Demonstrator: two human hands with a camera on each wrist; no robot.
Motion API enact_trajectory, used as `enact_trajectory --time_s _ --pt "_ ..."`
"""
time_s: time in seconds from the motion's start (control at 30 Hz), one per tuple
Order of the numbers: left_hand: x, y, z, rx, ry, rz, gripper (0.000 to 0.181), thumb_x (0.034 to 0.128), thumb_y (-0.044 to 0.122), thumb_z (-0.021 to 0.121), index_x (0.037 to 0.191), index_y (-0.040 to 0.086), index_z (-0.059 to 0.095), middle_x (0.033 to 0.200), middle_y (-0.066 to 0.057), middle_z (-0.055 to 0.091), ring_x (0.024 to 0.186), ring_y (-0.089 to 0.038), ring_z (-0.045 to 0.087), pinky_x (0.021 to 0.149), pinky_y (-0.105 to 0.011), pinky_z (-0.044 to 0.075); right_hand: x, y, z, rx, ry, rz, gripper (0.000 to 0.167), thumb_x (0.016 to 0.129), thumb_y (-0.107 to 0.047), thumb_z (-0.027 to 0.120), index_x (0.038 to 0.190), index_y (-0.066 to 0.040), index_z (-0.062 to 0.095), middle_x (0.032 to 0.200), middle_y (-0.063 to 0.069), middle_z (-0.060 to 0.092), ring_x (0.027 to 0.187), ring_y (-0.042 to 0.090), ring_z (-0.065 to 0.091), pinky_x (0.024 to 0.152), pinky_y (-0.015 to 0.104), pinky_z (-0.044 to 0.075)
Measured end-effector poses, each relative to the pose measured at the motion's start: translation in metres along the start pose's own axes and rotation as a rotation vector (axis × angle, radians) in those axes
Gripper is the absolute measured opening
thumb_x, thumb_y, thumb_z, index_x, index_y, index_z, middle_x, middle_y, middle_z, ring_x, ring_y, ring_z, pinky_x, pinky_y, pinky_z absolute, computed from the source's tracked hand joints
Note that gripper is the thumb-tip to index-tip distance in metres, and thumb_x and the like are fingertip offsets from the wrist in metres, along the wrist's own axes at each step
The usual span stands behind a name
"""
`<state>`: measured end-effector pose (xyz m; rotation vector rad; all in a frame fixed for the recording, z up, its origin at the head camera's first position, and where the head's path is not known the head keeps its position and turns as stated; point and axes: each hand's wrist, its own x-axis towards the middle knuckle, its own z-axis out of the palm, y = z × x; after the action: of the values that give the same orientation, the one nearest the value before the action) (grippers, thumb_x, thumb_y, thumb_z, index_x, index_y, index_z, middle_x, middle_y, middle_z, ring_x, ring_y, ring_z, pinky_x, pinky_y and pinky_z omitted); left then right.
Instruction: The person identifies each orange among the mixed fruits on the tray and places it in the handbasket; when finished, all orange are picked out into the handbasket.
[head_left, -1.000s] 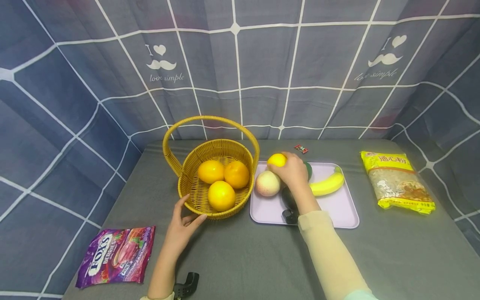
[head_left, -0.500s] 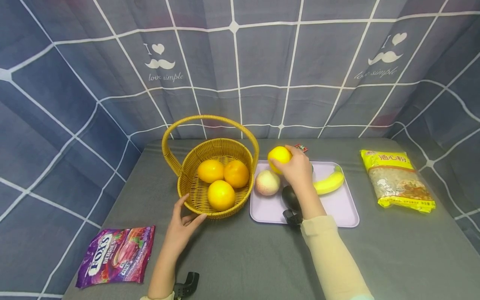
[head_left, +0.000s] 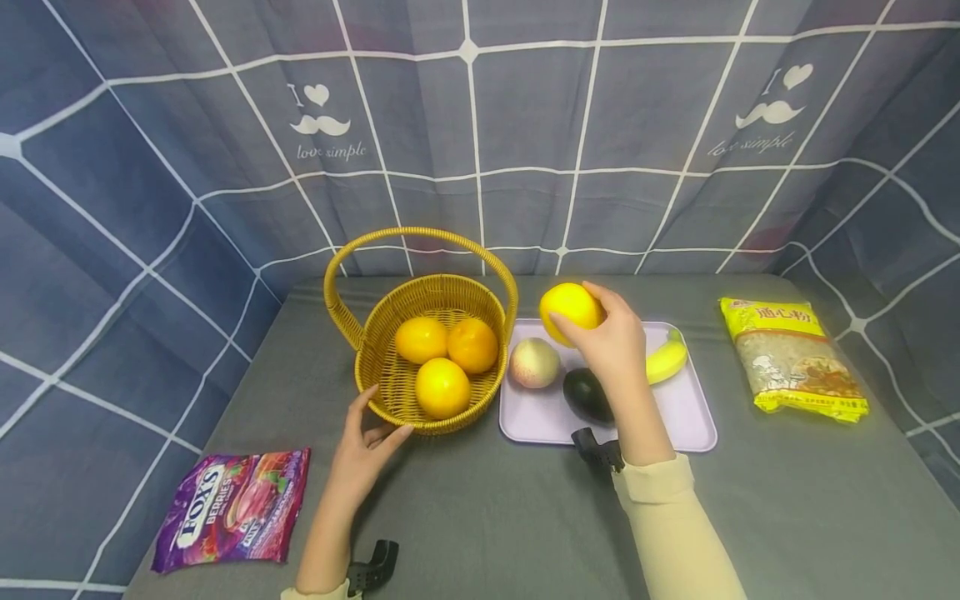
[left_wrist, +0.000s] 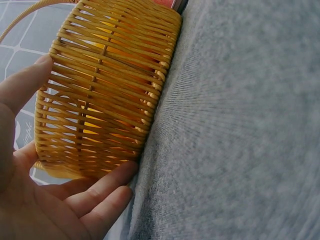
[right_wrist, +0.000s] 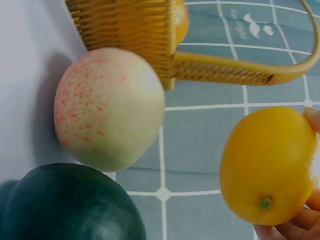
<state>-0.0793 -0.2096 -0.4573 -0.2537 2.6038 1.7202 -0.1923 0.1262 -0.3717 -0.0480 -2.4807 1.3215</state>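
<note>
My right hand [head_left: 611,333] holds a yellow-orange orange [head_left: 570,312] between thumb and fingers, raised above the back of the lilac tray [head_left: 536,429]. In the right wrist view, the orange [right_wrist: 270,165] shows its small green stem end. Below it on the tray lie a pale peach [head_left: 535,363], a dark green avocado-like fruit [head_left: 587,396] and a banana [head_left: 666,362], partly hidden by my right arm. My left hand [head_left: 363,450] rests with spread fingers against the near left side of the wicker basket [head_left: 432,429]; its thumb touches the rim in the left wrist view.
Several orange-yellow fruits [head_left: 442,388] lie inside the basket, whose tall handle [head_left: 420,233] arches over it. A purple Fox's candy bag [head_left: 232,510] lies front left, and a yellow-ended food packet [head_left: 793,360] at right. A checked curtain [head_left: 525,108] backs the grey cloth.
My right hand has lifted the orange off the tray and drawn it slightly right and nearer the camera. The avocado-like fruit is more exposed. My left hand stays at the basket.
</note>
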Motion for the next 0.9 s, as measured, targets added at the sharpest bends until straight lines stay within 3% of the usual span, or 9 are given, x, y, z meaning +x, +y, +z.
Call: enact_trajectory --time_s 0.33,0.53,0.7,0.9 --pt "0.0 0.0 0.001 0.005 0.004 0.009 0.086 0.0845 0.039 0.074 0.151 0.031 0.021 0.157 -0.016 0.013 0.116 -0.035 0.056 0.093 -0.053 0.045 -0.024 -0.014 -0.009 0.118 0.032 -0.028 0.063 0.074 -0.032 0.084 0.129 -0.011 0.062 0.129 0.008 0.06 0.118 0.024 0.055 0.096 0.042 0.046" --pt "0.0 0.0 0.001 0.003 0.004 0.01 0.085 0.0846 0.038 0.074 0.15 0.032 0.021 0.157 -0.016 0.012 0.116 -0.035 0.056 0.092 -0.053 0.046 -0.041 -0.031 -0.004 0.162 -0.029 -0.079 0.064 0.072 -0.033 0.086 0.128 -0.014 0.062 0.125 0.003 0.062 0.114 0.021 0.056 0.096 0.041 0.045" --pt "0.001 0.0 0.001 0.001 0.0 0.005 0.085 0.0843 0.04 0.074 0.15 0.033 0.021 0.157 -0.015 0.012 0.117 -0.034 0.056 0.092 -0.053 0.046 -0.05 -0.046 0.014 0.212 -0.124 -0.111 0.063 0.072 -0.035 0.085 0.128 -0.017 0.063 0.123 -0.001 0.062 0.111 0.019 0.057 0.094 0.04 0.047" --pt "0.001 0.0 0.001 0.004 0.009 -0.003 0.087 0.0833 0.043 0.074 0.151 0.031 0.021 0.158 -0.014 0.011 0.117 -0.035 0.056 0.091 -0.053 0.046 -0.055 -0.062 0.051 0.229 -0.198 -0.194 0.061 0.072 -0.036 0.085 0.126 -0.016 0.064 0.121 0.0 0.063 0.107 0.018 0.059 0.091 0.039 0.049"
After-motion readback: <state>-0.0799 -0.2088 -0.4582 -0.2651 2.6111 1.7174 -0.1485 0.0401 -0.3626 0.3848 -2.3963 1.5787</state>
